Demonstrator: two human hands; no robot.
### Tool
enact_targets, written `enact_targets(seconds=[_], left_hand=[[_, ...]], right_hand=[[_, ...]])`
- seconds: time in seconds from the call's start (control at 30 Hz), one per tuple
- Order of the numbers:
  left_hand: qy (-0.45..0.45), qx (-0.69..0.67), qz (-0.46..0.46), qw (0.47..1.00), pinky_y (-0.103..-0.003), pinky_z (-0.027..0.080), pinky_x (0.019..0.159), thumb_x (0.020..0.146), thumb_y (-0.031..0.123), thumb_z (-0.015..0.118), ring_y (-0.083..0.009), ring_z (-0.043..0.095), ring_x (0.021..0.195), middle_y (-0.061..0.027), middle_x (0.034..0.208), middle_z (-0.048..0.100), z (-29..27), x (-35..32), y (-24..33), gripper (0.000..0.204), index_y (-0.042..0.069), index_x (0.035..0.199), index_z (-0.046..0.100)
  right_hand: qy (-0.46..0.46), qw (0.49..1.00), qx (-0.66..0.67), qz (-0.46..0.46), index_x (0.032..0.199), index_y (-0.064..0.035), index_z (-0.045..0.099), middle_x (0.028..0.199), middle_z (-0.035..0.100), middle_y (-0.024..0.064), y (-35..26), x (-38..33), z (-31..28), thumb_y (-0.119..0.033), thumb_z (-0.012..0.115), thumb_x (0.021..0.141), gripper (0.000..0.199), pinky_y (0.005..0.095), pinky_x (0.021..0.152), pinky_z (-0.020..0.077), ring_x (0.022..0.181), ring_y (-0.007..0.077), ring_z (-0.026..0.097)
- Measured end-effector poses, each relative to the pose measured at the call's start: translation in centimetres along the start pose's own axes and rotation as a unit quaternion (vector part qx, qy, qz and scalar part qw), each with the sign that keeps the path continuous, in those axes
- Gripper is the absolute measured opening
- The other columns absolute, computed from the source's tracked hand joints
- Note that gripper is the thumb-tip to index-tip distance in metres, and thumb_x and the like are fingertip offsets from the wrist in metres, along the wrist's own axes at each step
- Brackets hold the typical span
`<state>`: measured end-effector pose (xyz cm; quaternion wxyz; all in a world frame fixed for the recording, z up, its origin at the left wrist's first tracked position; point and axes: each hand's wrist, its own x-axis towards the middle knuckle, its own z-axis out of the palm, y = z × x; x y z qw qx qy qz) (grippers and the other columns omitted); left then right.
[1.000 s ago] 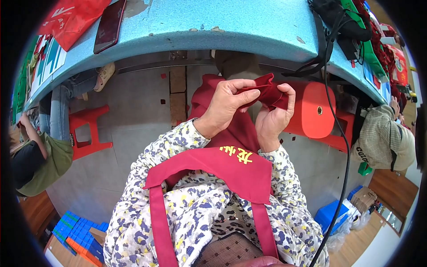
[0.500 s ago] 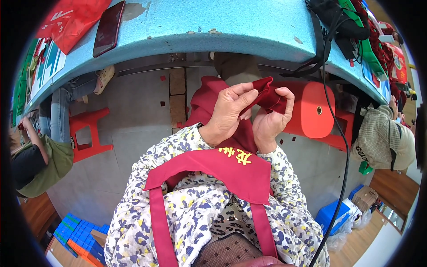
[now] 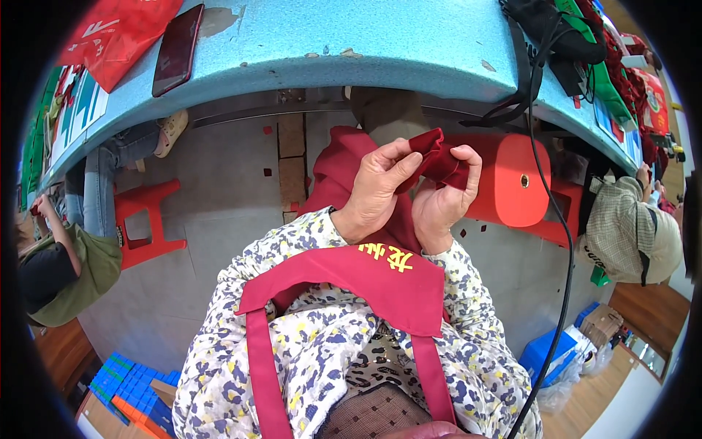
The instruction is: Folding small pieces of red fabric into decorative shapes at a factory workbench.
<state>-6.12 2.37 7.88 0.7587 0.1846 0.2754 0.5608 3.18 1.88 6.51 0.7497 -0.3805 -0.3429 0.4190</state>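
Above my lap, my left hand [image 3: 374,189] pinches the left end of a small folded piece of dark red cloth [image 3: 430,150] between thumb and fingers. The cloth's other end is held by my right hand [image 3: 446,205], with the forefinger curled at its edge and the palm turned up. Both hands are close together, and the cloth bunches into folds between them. Some fingertips are hidden behind the cloth. Below the hands is the maroon apron [image 3: 344,274] that I wear, with yellow lettering on its bib.
A blue table [image 3: 292,44] curves across the front, bearing a dark phone [image 3: 179,51], a red bag [image 3: 117,36] and black straps [image 3: 523,66]. A black cable [image 3: 569,241] hangs at my right. Red stools [image 3: 519,179] stand below. People sit at both sides.
The cloth's upper left end has shifted slightly left and down, with the left fingers moving along with it. Both hands keep their hold.
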Motion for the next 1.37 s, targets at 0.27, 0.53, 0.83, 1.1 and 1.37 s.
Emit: enact_targets(seconds=[0.27,0.53,0.83,1.1,1.37], left_hand=[[-0.029,-0.025,-0.089,0.995,-0.016,0.037,0.053,0.087,0.015,0.057,-0.0022,0.05,0.067,0.0011,0.085,0.062,-1.6,0.6,1.7,0.016,0.005,0.098,0.06],[-0.084,-0.102,-0.143,0.981,-0.018,0.041,0.058,0.086,0.013,0.058,-0.0044,0.052,0.07,-0.0014,0.089,0.062,-1.5,-0.2,1.1,0.016,0.004,0.099,0.059],[-0.044,-0.006,-0.03,0.999,-0.019,0.042,0.067,0.088,0.015,0.056,-0.0042,0.052,0.075,0.0004,0.09,0.061,-1.3,-0.9,0.5,0.02,0.004,0.104,0.059],[-0.074,0.071,-0.083,0.991,-0.02,0.04,0.056,0.088,0.018,0.056,-0.0018,0.049,0.072,0.0028,0.089,0.06,-2.3,-0.5,1.3,0.021,0.004,0.104,0.059],[-0.12,-0.138,-0.097,0.978,-0.019,0.04,0.053,0.085,0.014,0.059,-0.0057,0.054,0.072,-0.0003,0.093,0.063,-2.3,-0.9,-0.3,0.032,0.008,0.116,0.055]], right_hand=[[-0.034,0.998,-0.041,-0.017,0.097,-0.008,0.048,0.094,0.051,0.0022,0.1,-0.2,0.3,-0.002,0.043,0.087,0.013,0.0261,0.069,0.0485,0.083,0.0145,0.055],[-0.048,0.997,-0.046,0.044,0.096,-0.0087,0.049,0.096,0.05,0.0016,-0.6,-1.1,-0.1,-0.006,0.042,0.088,0.011,0.0236,0.058,0.0482,0.078,0.0137,0.055],[-0.054,0.997,-0.046,0.011,0.096,-0.0081,0.049,0.096,0.05,0.0019,-0.1,-1.8,-0.3,-0.005,0.042,0.087,0.011,0.0234,0.059,0.0475,0.08,0.0141,0.055],[-0.071,0.997,-0.042,-0.009,0.098,-0.0054,0.049,0.097,0.051,0.0026,-0.1,-1.6,-0.7,-0.004,0.042,0.087,0.013,0.0247,0.078,0.0458,0.087,0.0141,0.054],[-0.073,0.991,-0.086,0.068,0.11,-0.0059,0.049,0.104,0.051,0.0033,-0.5,-1.2,-1.4,-0.01,0.046,0.086,0.024,0.0259,0.082,0.0449,0.093,0.0158,0.053]])
